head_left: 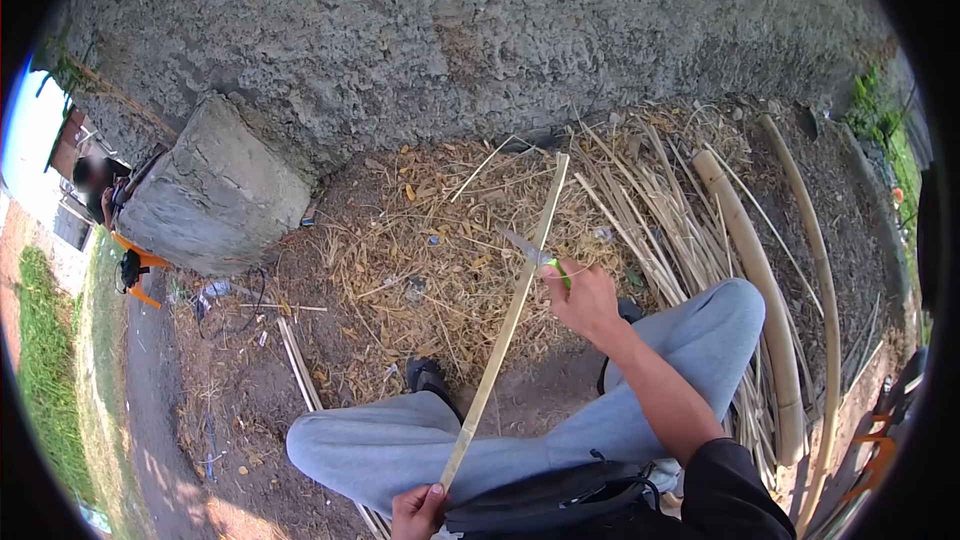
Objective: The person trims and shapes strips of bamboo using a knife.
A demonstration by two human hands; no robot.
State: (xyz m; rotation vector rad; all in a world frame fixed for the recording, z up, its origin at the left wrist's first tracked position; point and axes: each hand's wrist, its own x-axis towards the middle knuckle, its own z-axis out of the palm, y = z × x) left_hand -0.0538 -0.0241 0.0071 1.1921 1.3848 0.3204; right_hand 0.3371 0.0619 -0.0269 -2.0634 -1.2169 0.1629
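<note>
My left hand (420, 512) is closed around the near end of a long, flat bamboo strip (498, 350), close to my lap. From there the strip slants up and away over the ground between my knees. In my right hand (585, 298) is a knife (527, 248) with a bright green handle, the fingers wrapped round it. Its blade points up and to the left and crosses the strip at about its upper third. Whether the edge is cutting into the strip or only resting against it, I cannot tell.
Split bamboo strips (660, 210) lie in a pile at the right, beside thick bamboo poles (752, 270). A concrete block (225, 190) stands at the left before a rough wall (480, 40). Shavings and dry leaves (400, 270) cover the ground. Another person (100, 190) is at far left.
</note>
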